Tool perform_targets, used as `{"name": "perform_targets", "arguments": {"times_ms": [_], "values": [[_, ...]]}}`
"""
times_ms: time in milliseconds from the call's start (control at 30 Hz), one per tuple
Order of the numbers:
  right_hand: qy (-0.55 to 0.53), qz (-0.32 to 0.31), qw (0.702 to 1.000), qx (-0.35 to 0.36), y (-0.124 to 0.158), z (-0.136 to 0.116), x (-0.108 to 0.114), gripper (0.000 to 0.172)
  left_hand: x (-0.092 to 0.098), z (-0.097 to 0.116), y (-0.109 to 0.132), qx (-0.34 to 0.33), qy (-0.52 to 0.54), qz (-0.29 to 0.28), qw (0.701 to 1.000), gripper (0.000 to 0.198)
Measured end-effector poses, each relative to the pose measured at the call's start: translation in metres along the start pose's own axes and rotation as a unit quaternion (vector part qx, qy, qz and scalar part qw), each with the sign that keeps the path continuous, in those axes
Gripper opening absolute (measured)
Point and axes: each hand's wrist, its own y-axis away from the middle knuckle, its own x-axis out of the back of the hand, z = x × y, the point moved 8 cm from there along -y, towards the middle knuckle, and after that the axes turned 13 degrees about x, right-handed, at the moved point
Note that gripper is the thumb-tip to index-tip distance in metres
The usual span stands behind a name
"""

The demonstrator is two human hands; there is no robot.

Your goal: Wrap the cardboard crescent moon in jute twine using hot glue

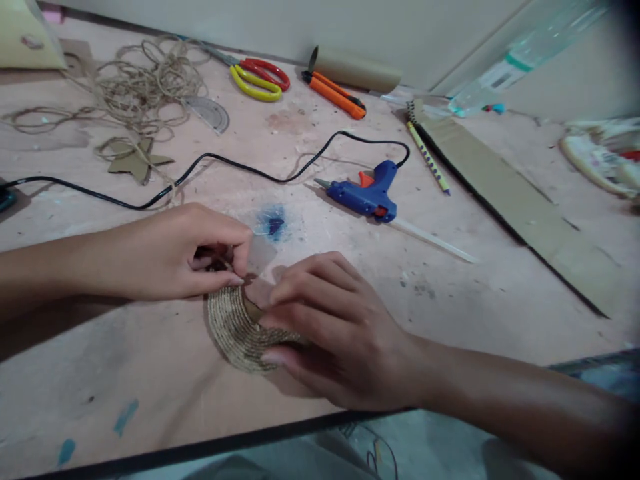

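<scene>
A curved cardboard piece wrapped in rows of twine (233, 333), ring-like in outline, rests near the table's front edge. My right hand (345, 333) is closed on its right side, fingers over the inner edge and thumb on the front. My left hand (200, 257) is pinched at the upper left end of the piece, with what looks like a twine strand between thumb and forefinger. Both hands cover much of the piece. Bare brown cardboard shows at its inner edge. A thin translucent scrap lies just beyond my left fingertips.
A blue glue gun (365, 193) with its black cord (240, 160) lies behind the hands. Farther back are tangled twine (150, 83), scissors (257, 80), a protractor (213, 115), a cardboard star (135, 163), an orange cutter (337, 95), a cardboard tube (357, 69), a pencil (429, 159), a cardboard strip (510, 200) and a bottle (520, 63).
</scene>
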Motion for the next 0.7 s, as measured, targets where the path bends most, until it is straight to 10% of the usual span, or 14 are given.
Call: {"name": "perform_targets", "arguments": {"times_ms": [700], "values": [[-0.143, 0.041, 0.987, -0.068, -0.006, 0.016, -0.012, 0.013, 0.001, 0.003, 0.001, -0.013, 0.004, 0.002, 1.0, 0.013]]}}
